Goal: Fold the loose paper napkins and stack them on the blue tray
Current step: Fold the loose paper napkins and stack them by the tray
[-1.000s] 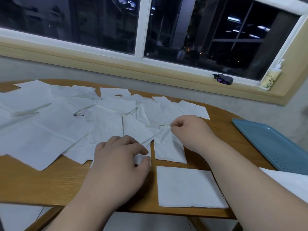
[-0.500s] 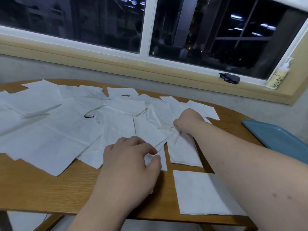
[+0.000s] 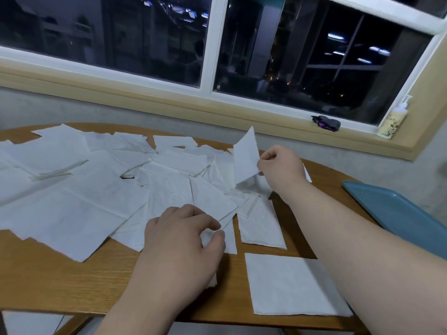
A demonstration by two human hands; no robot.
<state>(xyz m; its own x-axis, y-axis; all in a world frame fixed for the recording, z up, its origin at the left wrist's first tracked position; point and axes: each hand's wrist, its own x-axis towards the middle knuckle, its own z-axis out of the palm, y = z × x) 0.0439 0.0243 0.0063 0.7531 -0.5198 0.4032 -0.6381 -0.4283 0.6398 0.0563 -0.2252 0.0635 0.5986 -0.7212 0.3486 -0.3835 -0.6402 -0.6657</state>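
Napkins (image 3: 84, 189), white and loose, lie overlapping across the left and middle of a wooden table (image 3: 48, 281). The right hand (image 3: 280, 168) reaches to the far right side of the pile. Its fingers are curled, and thumb and fingertips pinch the lower corner of a raised napkin (image 3: 244, 158), which stands nearly upright above the others. The left hand (image 3: 181, 240) rests at the near edge of the pile with curled fingers, thumb and forefinger pinching the edge of a napkin lying there. A folded napkin (image 3: 287, 284), a neat square, lies flat on its own at the table's near edge, partly under the right forearm. A blue tray (image 3: 396, 213), only partly in view, sits at the table's right end, well apart from the pile. Behind the table, a bottle (image 3: 394, 117) stands on the sill (image 3: 169, 102) of a dark window.
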